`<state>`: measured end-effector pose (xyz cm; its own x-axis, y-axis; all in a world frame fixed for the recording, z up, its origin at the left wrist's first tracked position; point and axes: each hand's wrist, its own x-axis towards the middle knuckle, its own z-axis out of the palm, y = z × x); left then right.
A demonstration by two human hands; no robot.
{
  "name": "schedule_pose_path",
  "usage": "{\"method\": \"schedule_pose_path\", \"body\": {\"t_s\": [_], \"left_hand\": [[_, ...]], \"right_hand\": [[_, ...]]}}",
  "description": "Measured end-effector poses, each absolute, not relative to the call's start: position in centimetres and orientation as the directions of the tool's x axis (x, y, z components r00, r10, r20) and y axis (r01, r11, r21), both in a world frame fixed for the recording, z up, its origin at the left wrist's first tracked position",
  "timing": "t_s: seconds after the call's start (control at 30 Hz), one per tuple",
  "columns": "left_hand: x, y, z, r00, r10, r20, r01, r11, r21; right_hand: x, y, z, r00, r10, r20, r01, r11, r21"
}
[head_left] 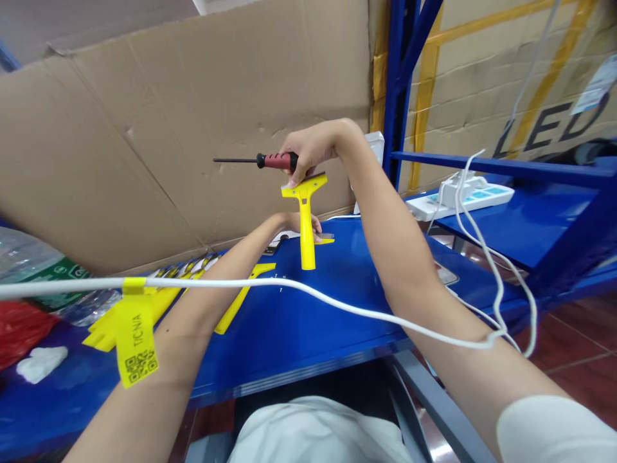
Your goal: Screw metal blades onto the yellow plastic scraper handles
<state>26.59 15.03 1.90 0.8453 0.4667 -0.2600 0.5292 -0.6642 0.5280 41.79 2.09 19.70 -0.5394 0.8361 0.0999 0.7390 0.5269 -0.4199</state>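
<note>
Right hand [311, 149] fingers closed around a red-handled screwdriver [270, 160] and the head of a yellow scraper [305, 215], raised above the blue table [308, 321]. Left hand [301, 225] rests at the scraper's handle near a small blade piece [326, 239]; finger closure cannot be told.

Scraper's long axis vertical, head up. Screwdriver horizontal, tip pointing left.

Judgement: steadying the handle low while seating the parts should prevent twisting.

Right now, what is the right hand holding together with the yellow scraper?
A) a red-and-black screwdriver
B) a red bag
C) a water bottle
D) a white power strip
A: the right hand grips the screwdriver by its red-and-black handle, shaft pointing left, above the yellow scraper.
</note>
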Motion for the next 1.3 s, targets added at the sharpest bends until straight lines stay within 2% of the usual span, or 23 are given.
{"method": "schedule_pose_path", "body": {"t_s": [0.13,0.37,0.47,0.57,0.9,1.07,1.3], "left_hand": [[26.8,14.9,1.8,0.851,0.461,-0.252,0.519,-0.667,0.535],[26.7,14.8,1.9,0.862,0.507,0.021,0.38,-0.671,0.637],[26.0,14.1,2.2,0.877,0.481,0.022,0.349,-0.665,0.66],[25.4,13.0,2.2,0.903,0.427,-0.046,0.36,-0.693,0.624],[24.5,11.7,1.5,0.914,0.4,-0.062,0.366,-0.75,0.552],[25.4,12.8,-0.1,0.878,0.477,0.043,0.372,-0.734,0.568],[26.0,13.5,-0.1,0.805,0.566,0.177,0.431,-0.763,0.482]], "right_hand": [[41.3,1.8,19.8,-0.499,0.862,0.09,0.766,0.487,-0.419],[41.2,1.1,19.9,-0.478,0.872,0.102,0.796,0.479,-0.369],[41.4,1.2,19.9,-0.494,0.863,0.101,0.784,0.493,-0.378],[41.5,1.3,19.9,-0.498,0.86,0.11,0.776,0.499,-0.387],[41.5,1.5,19.7,-0.495,0.861,0.12,0.76,0.495,-0.421],[41.3,1.5,19.7,-0.486,0.867,0.111,0.769,0.484,-0.416],[41.5,1.8,19.7,-0.507,0.856,0.1,0.762,0.499,-0.412]]}}
